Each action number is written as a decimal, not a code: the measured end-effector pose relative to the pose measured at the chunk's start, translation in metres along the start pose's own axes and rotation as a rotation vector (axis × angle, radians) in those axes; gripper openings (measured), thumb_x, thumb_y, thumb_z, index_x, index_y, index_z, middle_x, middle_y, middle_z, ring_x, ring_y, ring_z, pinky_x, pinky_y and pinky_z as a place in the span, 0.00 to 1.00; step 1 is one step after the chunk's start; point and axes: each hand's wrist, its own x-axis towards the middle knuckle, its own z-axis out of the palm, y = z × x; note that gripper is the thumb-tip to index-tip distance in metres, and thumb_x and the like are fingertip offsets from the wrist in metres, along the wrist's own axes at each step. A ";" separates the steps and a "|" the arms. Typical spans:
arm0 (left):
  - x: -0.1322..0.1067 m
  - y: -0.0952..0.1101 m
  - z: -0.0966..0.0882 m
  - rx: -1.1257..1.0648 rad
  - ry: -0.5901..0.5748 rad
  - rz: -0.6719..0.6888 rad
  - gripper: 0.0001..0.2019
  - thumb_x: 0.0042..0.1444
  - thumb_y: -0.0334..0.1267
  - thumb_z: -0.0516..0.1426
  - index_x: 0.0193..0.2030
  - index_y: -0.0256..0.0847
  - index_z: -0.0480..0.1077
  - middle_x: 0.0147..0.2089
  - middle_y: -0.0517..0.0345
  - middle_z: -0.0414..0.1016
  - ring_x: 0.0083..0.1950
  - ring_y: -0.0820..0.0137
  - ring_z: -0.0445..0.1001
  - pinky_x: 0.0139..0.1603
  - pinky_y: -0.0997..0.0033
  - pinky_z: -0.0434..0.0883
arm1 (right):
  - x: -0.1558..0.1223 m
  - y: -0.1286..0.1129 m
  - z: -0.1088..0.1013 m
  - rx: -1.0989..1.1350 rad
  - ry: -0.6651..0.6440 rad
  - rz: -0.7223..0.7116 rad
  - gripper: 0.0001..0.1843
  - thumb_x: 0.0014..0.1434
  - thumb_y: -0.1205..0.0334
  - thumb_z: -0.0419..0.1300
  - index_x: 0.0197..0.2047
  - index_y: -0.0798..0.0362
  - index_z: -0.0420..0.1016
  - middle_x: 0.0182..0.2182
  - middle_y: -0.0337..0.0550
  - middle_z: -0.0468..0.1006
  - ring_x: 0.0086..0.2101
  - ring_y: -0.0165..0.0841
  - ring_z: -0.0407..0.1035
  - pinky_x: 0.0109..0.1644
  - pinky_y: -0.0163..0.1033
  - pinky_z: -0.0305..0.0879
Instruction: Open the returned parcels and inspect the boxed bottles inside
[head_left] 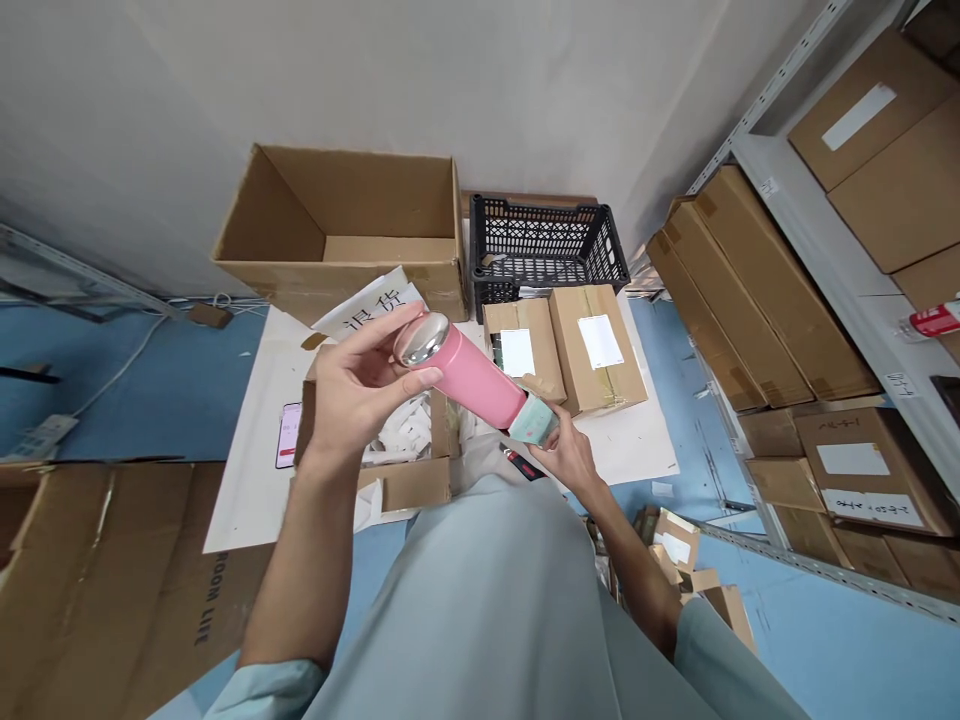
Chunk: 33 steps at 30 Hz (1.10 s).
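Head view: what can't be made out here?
Head view, end of the pink bottle: largely covered by the mint-green piece.
Head view, some fingers of the right hand: out of sight behind the hand or that piece.
Head view, text on the phone: too small.
Head view, print on the white label: too small and washed out.
Head view, red item: cut off by the right edge.

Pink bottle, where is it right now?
In the head view, the pink bottle is near the middle, between the left hand at its silver end and the right hand at the pale green part.
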 end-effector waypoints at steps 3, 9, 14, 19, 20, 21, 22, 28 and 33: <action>-0.006 -0.010 0.011 -0.027 0.014 -0.060 0.35 0.45 0.50 0.81 0.61 0.50 0.85 0.63 0.50 0.85 0.66 0.47 0.82 0.66 0.46 0.83 | 0.002 0.002 0.006 -0.010 0.021 -0.030 0.43 0.58 0.55 0.73 0.74 0.48 0.66 0.41 0.42 0.87 0.39 0.45 0.83 0.45 0.45 0.75; -0.015 -0.032 0.029 -0.010 0.037 -0.120 0.35 0.47 0.55 0.79 0.61 0.48 0.82 0.65 0.48 0.83 0.69 0.48 0.79 0.68 0.51 0.79 | -0.003 0.002 0.014 -0.066 0.080 -0.041 0.47 0.63 0.47 0.73 0.79 0.46 0.62 0.56 0.50 0.86 0.42 0.45 0.84 0.48 0.47 0.78; -0.023 -0.046 0.039 0.029 -0.061 -0.136 0.30 0.50 0.53 0.78 0.58 0.46 0.84 0.64 0.47 0.83 0.66 0.51 0.81 0.65 0.55 0.81 | -0.005 -0.003 0.020 -0.142 0.111 -0.076 0.49 0.65 0.43 0.72 0.82 0.46 0.60 0.67 0.54 0.80 0.59 0.52 0.80 0.53 0.48 0.80; -0.030 -0.066 0.048 0.022 -0.079 -0.125 0.29 0.53 0.54 0.77 0.59 0.43 0.85 0.62 0.44 0.84 0.64 0.53 0.82 0.70 0.51 0.78 | -0.007 -0.009 0.027 -0.177 0.094 -0.098 0.50 0.66 0.42 0.70 0.84 0.48 0.58 0.68 0.55 0.80 0.57 0.50 0.81 0.50 0.47 0.81; -0.031 -0.070 0.047 0.020 -0.076 -0.130 0.30 0.53 0.54 0.77 0.59 0.43 0.85 0.62 0.44 0.84 0.65 0.52 0.82 0.71 0.50 0.78 | -0.009 -0.010 0.028 -0.185 0.089 -0.100 0.51 0.66 0.41 0.70 0.84 0.48 0.57 0.68 0.55 0.80 0.57 0.50 0.82 0.50 0.46 0.81; -0.030 -0.073 0.047 0.021 -0.072 -0.138 0.30 0.54 0.55 0.76 0.60 0.43 0.85 0.63 0.43 0.83 0.65 0.52 0.82 0.71 0.50 0.78 | -0.010 -0.011 0.029 -0.193 0.080 -0.102 0.52 0.66 0.41 0.70 0.84 0.48 0.56 0.68 0.56 0.80 0.56 0.50 0.82 0.49 0.45 0.81; -0.030 -0.076 0.045 0.028 -0.067 -0.148 0.31 0.54 0.56 0.76 0.60 0.42 0.84 0.63 0.43 0.84 0.64 0.52 0.82 0.70 0.50 0.78 | -0.012 -0.012 0.029 -0.202 0.070 -0.102 0.53 0.66 0.41 0.70 0.85 0.49 0.56 0.68 0.56 0.80 0.56 0.49 0.82 0.49 0.45 0.80; -0.039 -0.077 0.043 0.067 -0.009 -0.206 0.34 0.53 0.58 0.76 0.61 0.41 0.84 0.64 0.44 0.84 0.65 0.51 0.82 0.67 0.51 0.81 | -0.013 -0.023 0.029 -0.239 0.013 -0.065 0.56 0.68 0.42 0.68 0.88 0.49 0.46 0.69 0.56 0.78 0.55 0.50 0.82 0.49 0.46 0.80; -0.051 -0.091 0.044 0.149 -0.057 -0.245 0.32 0.58 0.60 0.73 0.62 0.41 0.84 0.63 0.43 0.84 0.64 0.52 0.83 0.69 0.51 0.79 | -0.013 -0.026 0.034 -0.207 -0.063 -0.049 0.61 0.67 0.42 0.69 0.89 0.48 0.38 0.68 0.57 0.79 0.56 0.52 0.82 0.51 0.47 0.80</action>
